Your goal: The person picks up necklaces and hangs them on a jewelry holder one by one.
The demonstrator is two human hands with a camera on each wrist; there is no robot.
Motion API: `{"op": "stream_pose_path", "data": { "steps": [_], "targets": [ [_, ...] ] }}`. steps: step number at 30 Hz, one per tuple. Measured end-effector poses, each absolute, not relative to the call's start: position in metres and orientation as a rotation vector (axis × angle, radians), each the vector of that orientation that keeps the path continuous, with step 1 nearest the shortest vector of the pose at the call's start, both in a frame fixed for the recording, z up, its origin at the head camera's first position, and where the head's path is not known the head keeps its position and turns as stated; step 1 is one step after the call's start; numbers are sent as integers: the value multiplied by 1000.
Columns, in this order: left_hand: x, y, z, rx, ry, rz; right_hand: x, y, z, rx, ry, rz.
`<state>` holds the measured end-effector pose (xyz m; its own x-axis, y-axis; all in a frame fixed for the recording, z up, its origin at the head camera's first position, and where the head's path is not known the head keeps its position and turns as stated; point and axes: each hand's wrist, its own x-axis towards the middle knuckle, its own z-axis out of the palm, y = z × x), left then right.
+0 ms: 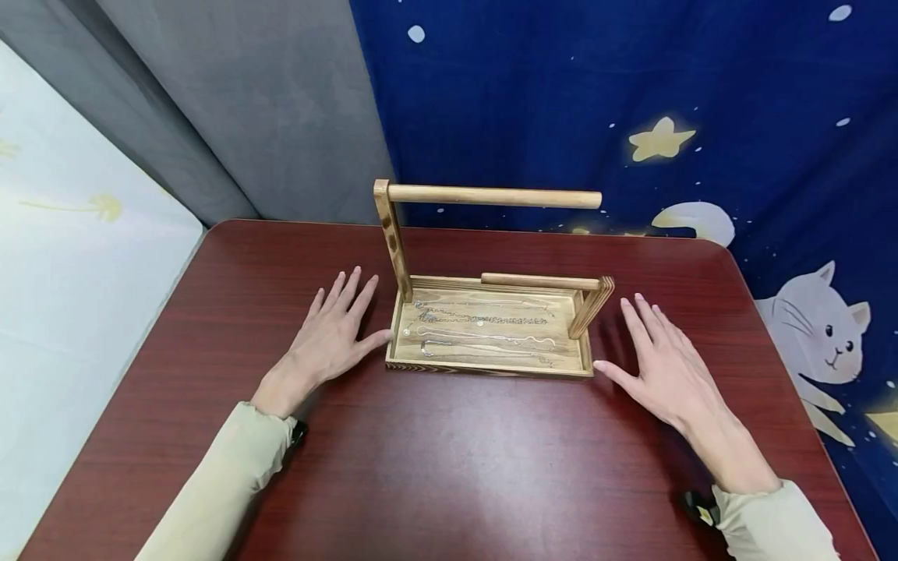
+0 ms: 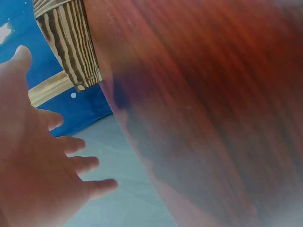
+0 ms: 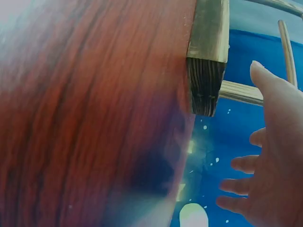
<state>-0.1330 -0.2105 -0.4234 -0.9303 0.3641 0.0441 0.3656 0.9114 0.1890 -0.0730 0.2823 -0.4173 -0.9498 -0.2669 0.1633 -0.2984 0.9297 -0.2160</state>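
A wooden jewelry stand [image 1: 491, 372] with a shallow tray base sits on the table in the head view. Several thin chain necklaces [image 1: 484, 338] lie lengthwise inside its tray. From the tray's left end rises a post with a long upper bar [image 1: 494, 195]; a lower bar [image 1: 540, 281] extends from a shorter post at the right end. My left hand [image 1: 326, 339] is spread flat, its thumb tip right at the tray's left end. On the other side my right hand [image 1: 666, 370] has straight fingers, with the thumb close to the tray's front right corner. Neither hand grips anything.
The dark red wooden table [image 1: 449, 467] has its far edge just behind the stand. Beyond it hang a grey curtain [image 1: 281, 101] and a blue curtain [image 1: 505, 93] with stars and a cat. White patterned cloth [image 1: 77, 257] borders the left side.
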Motion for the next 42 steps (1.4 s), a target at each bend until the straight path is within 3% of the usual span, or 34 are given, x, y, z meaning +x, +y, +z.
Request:
{"op": "stream_pose_path", "data": {
  "steps": [42],
  "targets": [
    [-167,-202,-413,-607,-3097,-775,-52,241,-387,675,-2859,339]
  ]
}}
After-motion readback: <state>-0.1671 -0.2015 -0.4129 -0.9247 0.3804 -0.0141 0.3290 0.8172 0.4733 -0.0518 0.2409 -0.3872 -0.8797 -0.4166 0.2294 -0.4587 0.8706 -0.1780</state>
